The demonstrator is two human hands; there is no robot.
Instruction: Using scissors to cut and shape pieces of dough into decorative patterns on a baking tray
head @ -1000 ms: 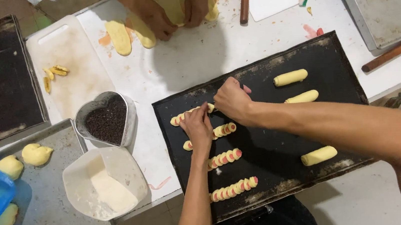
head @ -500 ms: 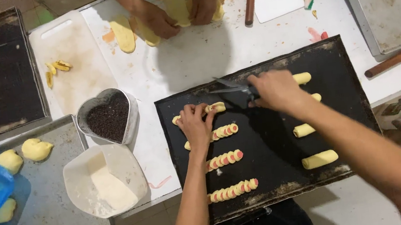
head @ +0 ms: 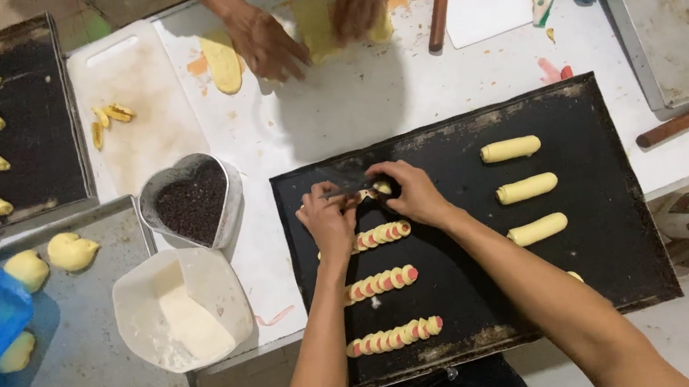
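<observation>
two hands (head: 372, 203) over black tray (head: 608, 232), white table (head: 369, 104).

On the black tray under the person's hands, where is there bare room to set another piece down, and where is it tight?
Bare metal on the black tray lies between the sliced rows and the three uncut rolls, and along its top edge above the hands. It is crowded where the left hand and right hand meet over the top roll.
</observation>
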